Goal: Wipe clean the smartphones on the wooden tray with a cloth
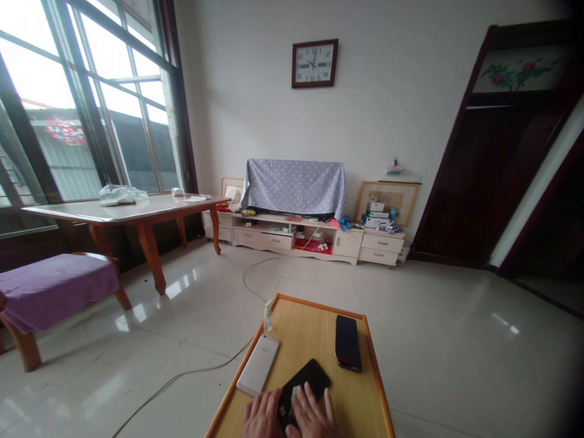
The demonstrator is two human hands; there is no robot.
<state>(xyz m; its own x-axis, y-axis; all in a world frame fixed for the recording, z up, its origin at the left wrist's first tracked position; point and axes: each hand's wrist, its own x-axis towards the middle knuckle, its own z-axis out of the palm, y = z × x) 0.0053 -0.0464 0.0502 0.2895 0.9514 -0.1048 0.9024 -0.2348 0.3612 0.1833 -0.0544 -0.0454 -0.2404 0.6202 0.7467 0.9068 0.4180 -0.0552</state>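
Note:
My left hand (262,417) and my right hand (312,415) sit at the bottom of the view, both on a black smartphone (310,378) lying on a low wooden table (310,328) with an orange rim. My right fingers spread over the phone, and my left fingers press against its lower left edge. The phone's lower part is hidden by my hands. Left of them lies a white smartphone (258,365), face down. To the right is a dark phone (347,344) resting on another dark device. A small clear bottle (267,317) stands at the far left corner.
A white cable (182,377) runs across the tiled floor past the low table. Farther off stand a wooden dining table (137,210), a stool with a purple cloth (55,289), and a white TV cabinet (274,238) holding several small items.

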